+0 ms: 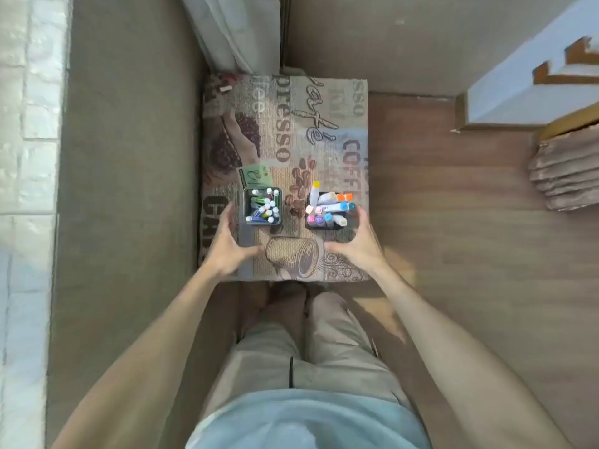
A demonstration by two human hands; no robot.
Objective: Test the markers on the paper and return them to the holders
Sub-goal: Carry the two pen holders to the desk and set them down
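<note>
Wood-look flooring and a brown carpet surround a small bench (324, 102) covered in coffee-print cloth at mid-frame. On it stand two dark holders: the left holder (262, 222) packed with slim pens, the right holder (327, 223) crowded with chunky markers (334, 207), some leaning out over its rim. A green pad of paper (256, 176) lies just above the left holder. Both hands hover with fingers spread, gripping nothing; the left hand (228, 247) is just left of and below its holder, the right hand (358, 246) just right of and below the other. A careless reach could likely tip a holder or spill the leaning markers.
</note>
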